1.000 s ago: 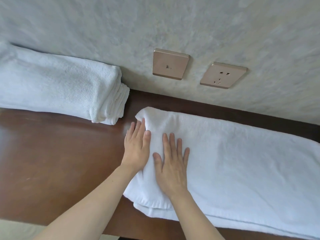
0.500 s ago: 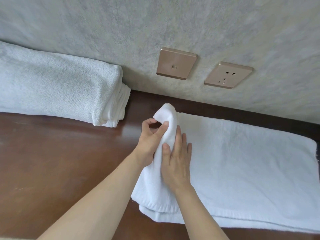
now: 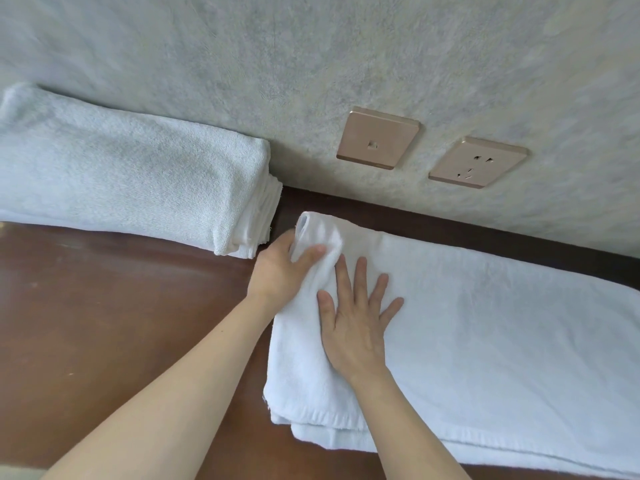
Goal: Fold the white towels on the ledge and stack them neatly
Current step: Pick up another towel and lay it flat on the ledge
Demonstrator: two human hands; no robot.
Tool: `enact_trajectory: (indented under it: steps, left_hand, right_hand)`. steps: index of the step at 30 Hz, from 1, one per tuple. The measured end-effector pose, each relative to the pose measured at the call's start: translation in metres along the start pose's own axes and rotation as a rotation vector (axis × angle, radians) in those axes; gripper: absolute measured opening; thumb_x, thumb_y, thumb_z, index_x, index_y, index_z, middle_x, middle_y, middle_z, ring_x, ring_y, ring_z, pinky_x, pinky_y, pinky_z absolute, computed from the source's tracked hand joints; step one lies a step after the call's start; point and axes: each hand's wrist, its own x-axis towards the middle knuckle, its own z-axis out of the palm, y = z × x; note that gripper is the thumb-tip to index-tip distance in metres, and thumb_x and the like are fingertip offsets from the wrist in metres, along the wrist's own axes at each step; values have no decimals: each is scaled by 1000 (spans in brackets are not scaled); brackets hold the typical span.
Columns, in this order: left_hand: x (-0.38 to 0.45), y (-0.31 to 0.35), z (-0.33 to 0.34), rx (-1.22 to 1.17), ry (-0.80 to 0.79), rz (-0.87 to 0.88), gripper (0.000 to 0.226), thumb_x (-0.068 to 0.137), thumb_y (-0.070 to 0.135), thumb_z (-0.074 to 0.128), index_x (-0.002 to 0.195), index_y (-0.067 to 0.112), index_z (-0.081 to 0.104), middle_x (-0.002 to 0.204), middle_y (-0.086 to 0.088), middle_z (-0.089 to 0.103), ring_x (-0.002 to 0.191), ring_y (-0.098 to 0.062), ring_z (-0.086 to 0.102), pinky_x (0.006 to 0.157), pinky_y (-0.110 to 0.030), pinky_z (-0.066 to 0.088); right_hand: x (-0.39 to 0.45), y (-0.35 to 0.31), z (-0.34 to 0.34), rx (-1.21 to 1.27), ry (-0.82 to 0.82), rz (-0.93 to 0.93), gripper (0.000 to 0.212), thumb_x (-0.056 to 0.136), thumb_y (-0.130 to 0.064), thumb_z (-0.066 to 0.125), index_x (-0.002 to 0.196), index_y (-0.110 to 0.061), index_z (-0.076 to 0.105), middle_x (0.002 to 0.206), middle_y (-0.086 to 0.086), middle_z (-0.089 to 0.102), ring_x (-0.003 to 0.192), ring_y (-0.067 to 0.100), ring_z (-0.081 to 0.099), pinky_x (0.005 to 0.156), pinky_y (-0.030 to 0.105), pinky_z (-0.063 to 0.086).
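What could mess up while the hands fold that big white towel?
The left hand grips only the far corner of the long towel, so the lifted end may fold over crooked. The right hand presses flat near that end; if it slips, the layers could bunch. The towel's near edge overhangs the ledge and might slide off.

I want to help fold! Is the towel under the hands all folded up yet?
Not yet. The long towel lies doubled along the ledge, and the left hand grips its lifted corner while the right hand presses it flat.

Left hand (image 3: pixel 278 271) fingers curled, gripping; right hand (image 3: pixel 356 327) flat, splayed.
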Motion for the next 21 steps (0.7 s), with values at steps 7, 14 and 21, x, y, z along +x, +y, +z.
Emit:
enact_trajectory:
  steps: [7, 14, 21]
  left_hand:
    - [-39, -32, -12, 2, -194, -254, 76, 64, 91, 56, 92, 23, 74, 88, 4, 76, 88, -15, 72, 87, -38, 57]
    - [-94, -36, -19, -143, -383, -230, 33, 82, 49, 77, 106, 27, 71, 99, 11, 77, 95, -4, 72, 93, -36, 57]
    - [-123, -73, -20, -53, -292, -221, 59, 81, 48, 80, 133, 46, 52, 122, 24, 67, 115, 0, 61, 98, -34, 52]
  right_hand:
    - [4, -4, 4, -79, -71, 38, 62, 91, -69, -10, 147, -53, -28, 159, -9, -37, 142, 31, -42, 110, 67, -23]
    - [8, -4, -6, -9, -158, 51, 57, 100, -61, 1, 152, -50, -20, 161, -11, -33, 142, 27, -42, 111, 63, -27]
    - [-24, 13, 3, -75, -113, -41, 61, 97, -60, -3, 153, -44, -20, 163, -11, -29, 147, 19, -35, 117, 56, -23]
